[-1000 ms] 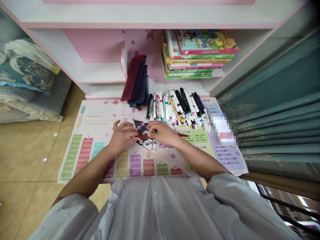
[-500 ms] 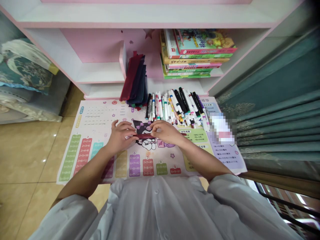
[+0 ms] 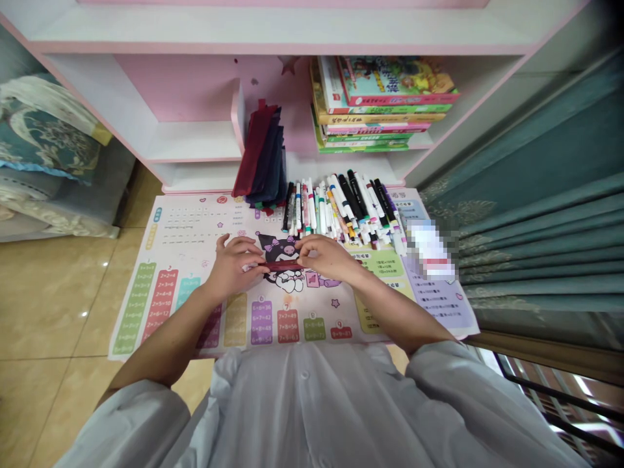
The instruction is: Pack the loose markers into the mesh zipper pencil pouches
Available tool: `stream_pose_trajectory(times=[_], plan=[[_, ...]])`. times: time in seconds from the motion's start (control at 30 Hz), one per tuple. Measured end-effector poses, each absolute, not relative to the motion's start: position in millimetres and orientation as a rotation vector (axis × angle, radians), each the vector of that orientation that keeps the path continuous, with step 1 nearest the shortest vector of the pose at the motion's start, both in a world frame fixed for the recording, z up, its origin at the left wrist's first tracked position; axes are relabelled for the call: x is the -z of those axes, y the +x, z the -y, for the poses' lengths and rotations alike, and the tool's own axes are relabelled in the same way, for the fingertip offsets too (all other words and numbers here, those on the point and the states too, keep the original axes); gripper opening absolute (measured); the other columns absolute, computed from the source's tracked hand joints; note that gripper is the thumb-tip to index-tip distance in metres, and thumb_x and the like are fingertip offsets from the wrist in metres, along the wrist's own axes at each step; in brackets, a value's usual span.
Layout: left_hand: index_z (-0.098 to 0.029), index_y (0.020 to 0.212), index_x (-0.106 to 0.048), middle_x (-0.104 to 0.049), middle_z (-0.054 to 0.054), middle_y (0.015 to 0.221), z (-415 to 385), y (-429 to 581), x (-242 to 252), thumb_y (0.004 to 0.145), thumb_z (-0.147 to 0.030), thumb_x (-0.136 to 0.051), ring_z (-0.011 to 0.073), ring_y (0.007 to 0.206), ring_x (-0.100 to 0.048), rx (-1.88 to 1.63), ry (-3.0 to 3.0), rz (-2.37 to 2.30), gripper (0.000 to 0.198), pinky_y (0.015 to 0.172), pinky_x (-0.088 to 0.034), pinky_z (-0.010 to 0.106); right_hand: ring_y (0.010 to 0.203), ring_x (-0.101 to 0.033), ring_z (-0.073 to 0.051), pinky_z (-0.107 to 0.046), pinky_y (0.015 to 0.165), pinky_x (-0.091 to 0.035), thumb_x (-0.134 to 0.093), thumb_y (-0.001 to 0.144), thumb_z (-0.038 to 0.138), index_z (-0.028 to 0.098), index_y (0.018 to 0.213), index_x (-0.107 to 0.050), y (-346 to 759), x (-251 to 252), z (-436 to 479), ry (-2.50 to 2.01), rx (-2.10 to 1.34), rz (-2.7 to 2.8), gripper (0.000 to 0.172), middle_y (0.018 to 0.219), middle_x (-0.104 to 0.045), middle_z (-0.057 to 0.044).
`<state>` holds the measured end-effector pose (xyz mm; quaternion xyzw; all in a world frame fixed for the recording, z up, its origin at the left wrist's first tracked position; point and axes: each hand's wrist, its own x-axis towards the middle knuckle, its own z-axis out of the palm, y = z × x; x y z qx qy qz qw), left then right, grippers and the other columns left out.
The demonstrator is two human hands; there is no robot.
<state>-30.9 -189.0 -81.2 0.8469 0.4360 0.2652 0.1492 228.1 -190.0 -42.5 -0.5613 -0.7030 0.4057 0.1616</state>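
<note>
My left hand (image 3: pixel 234 268) and right hand (image 3: pixel 327 257) pinch a dark red pen (image 3: pixel 283 266), fingers closed narrowly on it, just above a printed times-table mat (image 3: pixel 185 224), close below a heap of markers (image 3: pixel 336 208).

The left hand (image 3: pixel 234 268) and right hand (image 3: pixel 326 257) held a dark red strip (image 3: pixel 283 266) between their fingers, over a printed multiplication-table mat (image 3: pixel 195 224). A heap of felt-tip markers (image 3: pixel 341 208) lay along the mat's far edge, beside upright dark fabric pouches (image 3: pixel 260 156).
</note>
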Motion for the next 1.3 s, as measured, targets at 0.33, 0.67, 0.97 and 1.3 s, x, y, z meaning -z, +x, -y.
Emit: stream_pose_trajectory(times=[0.33, 0.67, 0.97, 1.3], plan=[[-0.029, 0.076, -0.075, -0.077, 0.0, 0.089, 188, -31, 81, 0.081, -0.043, -0.077, 0.0255, 0.104, -0.065, -0.765, 2.438, -1.242, 0.015, 0.109, -0.024, 0.055, 0.122, -0.059, -0.024, -0.049, 0.108, -0.04, -0.066, 0.083, 0.021, 0.022, 0.064, -0.065, 232, 34, 191, -1.687, -1.202, 1.975, 0.019, 0.124, -0.069, -0.003], [-0.03, 0.075, -0.075, -0.076, 0.0, 0.09, 189, -31, 79, 0.082, -0.043, -0.076, 0.0252, 0.105, -0.064, -0.731, 2.425, -1.266, 0.015, 0.111, -0.023, 0.055, 0.117, -0.061, -0.026, -0.052, 0.105, -0.043, -0.065, 0.082, 0.024, 0.022, 0.064, -0.066, 240, 37, 192, -1.675, -1.192, 1.961, 0.019, 0.122, -0.069, -0.004], [-0.03, 0.076, -0.075, -0.076, 0.0, 0.09, 188, -32, 77, 0.081, -0.043, -0.077, 0.0263, 0.106, -0.065, -0.75, 2.429, -1.237, 0.015, 0.109, -0.023, 0.056, 0.119, -0.06, -0.025, -0.049, 0.105, -0.042, -0.066, 0.083, 0.022, 0.022, 0.063, -0.066, 244, 36, 193, -1.7, -1.178, 1.956, 0.019, 0.123, -0.069, -0.002], [-0.029, 0.076, -0.075, -0.076, -0.001, 0.09, 186, -34, 78, 0.082, -0.042, -0.077, 0.0259, 0.105, -0.065, -0.78, 2.442, -1.222, 0.014, 0.109, -0.023, 0.055, 0.118, -0.061, -0.024, -0.049, 0.103, -0.045, -0.066, 0.083, 0.025, 0.023, 0.065, -0.067, 257, 43, 194, -1.693, -1.162, 1.935, 0.018, 0.122, -0.069, -0.002]])
